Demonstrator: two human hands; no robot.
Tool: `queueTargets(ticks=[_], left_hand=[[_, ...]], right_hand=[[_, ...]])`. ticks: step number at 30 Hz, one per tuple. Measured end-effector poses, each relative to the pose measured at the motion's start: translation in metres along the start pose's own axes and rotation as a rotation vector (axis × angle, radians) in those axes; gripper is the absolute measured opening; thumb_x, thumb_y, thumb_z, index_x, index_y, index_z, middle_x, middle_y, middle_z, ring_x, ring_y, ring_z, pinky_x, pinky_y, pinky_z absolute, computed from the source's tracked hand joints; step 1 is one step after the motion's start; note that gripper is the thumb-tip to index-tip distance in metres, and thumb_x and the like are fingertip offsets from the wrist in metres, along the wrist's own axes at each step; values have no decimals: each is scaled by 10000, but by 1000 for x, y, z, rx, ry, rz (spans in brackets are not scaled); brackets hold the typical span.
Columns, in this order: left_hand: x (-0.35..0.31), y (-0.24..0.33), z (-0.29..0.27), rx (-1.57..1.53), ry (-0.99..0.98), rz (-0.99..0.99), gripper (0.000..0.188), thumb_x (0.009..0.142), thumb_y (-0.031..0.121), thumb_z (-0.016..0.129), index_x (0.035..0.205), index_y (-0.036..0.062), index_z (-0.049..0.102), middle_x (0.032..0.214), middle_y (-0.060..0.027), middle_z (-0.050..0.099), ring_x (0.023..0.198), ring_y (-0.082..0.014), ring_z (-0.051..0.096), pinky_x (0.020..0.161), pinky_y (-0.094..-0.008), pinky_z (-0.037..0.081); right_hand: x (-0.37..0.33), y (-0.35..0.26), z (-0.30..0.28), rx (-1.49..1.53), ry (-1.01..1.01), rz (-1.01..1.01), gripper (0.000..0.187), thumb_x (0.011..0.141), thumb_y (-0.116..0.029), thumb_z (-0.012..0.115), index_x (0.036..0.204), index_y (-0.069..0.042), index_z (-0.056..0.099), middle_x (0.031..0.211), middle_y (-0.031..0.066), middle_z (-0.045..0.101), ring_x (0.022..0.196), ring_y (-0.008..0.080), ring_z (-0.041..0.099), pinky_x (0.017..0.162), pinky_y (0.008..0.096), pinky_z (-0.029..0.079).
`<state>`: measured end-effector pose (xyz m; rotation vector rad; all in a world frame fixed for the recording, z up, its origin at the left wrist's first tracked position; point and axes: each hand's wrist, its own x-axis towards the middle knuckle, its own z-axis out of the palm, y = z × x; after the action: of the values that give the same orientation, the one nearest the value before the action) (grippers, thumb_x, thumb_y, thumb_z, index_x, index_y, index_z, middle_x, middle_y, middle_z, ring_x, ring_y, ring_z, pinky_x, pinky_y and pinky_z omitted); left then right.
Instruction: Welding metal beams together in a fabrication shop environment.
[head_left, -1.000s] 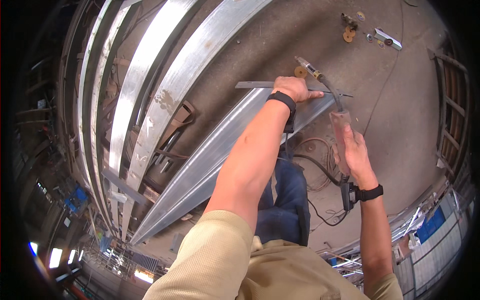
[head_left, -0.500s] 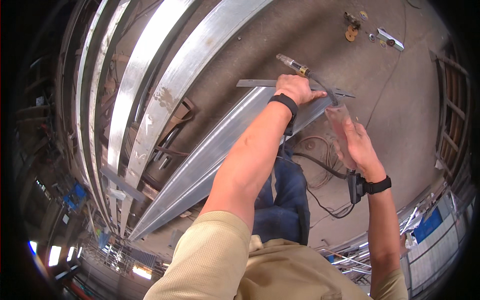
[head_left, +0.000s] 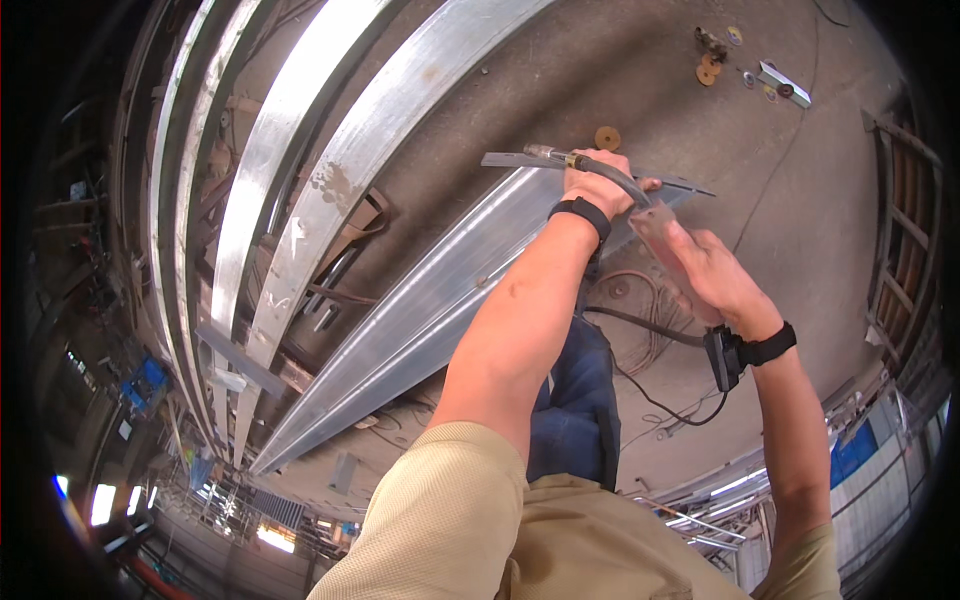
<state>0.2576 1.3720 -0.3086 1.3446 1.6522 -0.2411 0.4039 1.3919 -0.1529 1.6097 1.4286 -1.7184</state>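
Note:
My right hand (head_left: pixel 722 270) is wrapped round the reddish handle of a welding torch (head_left: pixel 655 228). The torch's curved neck passes over my left hand (head_left: pixel 597 182), and its nozzle points left, just above a narrow grey metal strip (head_left: pixel 508 160). That strip lies crosswise at the far end of a long, shiny metal profile (head_left: pixel 400 302) with raised ridges. My left fingers are closed over the strip's middle; their tips are partly hidden. A dark cable (head_left: pixel 650 328) trails from the torch toward my legs.
Long bright metal beams (head_left: pixel 345 170) run along the left. Round orange-brown discs (head_left: pixel 607 138) and a short metal angle piece (head_left: pixel 785 84) lie on the floor beyond. Coiled hose (head_left: pixel 650 290) rests beside my legs. A slatted wooden frame (head_left: pixel 905 220) stands at the right edge.
The torch has swung left and its nozzle has dropped closer to the strip. My right hand has turned with it. A disc beyond my left hand has come into sight.

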Motion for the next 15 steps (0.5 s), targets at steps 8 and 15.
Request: queueTargets(ticks=[8,15], left_hand=[[-4,-1,-4,-41,-30,5,744,857,736,485,991,57,758,1014,-137,727,1005,-282,685,884,-394,508],[-4,-3,11,-32,86,47,685,860,704,493,1004,90,759,1015,-130,730,1030,-282,676,883,-390,501]], right_hand=[[2,-7,-3,-53,13,137,797,918,-693,479,878,99,560,625,87,559,455,143,524,434,299,414],[-10,-1,2,35,86,99,775,922,-682,486,921,89,564,638,80,552,478,133,524,437,290,409]])
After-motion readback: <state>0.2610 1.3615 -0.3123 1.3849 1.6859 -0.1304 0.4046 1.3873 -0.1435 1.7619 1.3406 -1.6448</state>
